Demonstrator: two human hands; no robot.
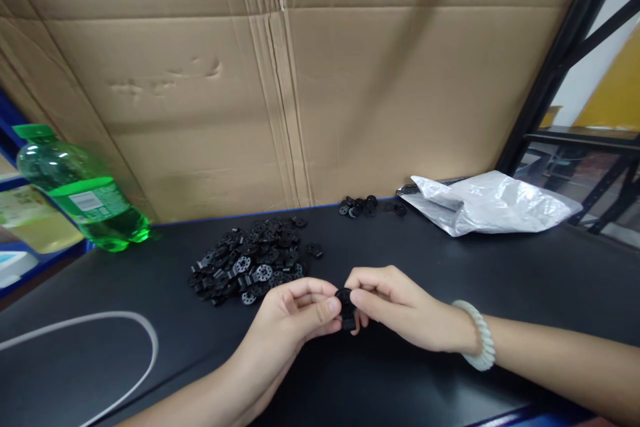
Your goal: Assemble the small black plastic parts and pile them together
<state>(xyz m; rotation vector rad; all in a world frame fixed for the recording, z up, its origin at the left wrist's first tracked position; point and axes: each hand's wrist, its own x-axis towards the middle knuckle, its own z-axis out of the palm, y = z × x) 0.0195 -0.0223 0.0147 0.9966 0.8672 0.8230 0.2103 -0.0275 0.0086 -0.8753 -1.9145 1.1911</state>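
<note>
Between my two hands, just above the black tabletop, is a small round black plastic part (345,300) with a short tab pointing down. My left hand (305,313) pinches its left side between thumb and fingers. From the right, my right hand (390,307) grips the same part with thumb and forefinger. The fingertips hide much of it. Beyond my left hand lies a heap of similar black parts (250,260), several showing rings of holes. One loose black part (315,250) lies just right of the heap.
A smaller group of black discs (357,205) sits at the back edge, beside a silver plastic bag (490,203). A green bottle (85,193) stands at the left. A white cable (145,327) loops over the table (200,347). Cardboard (175,100) walls off the back.
</note>
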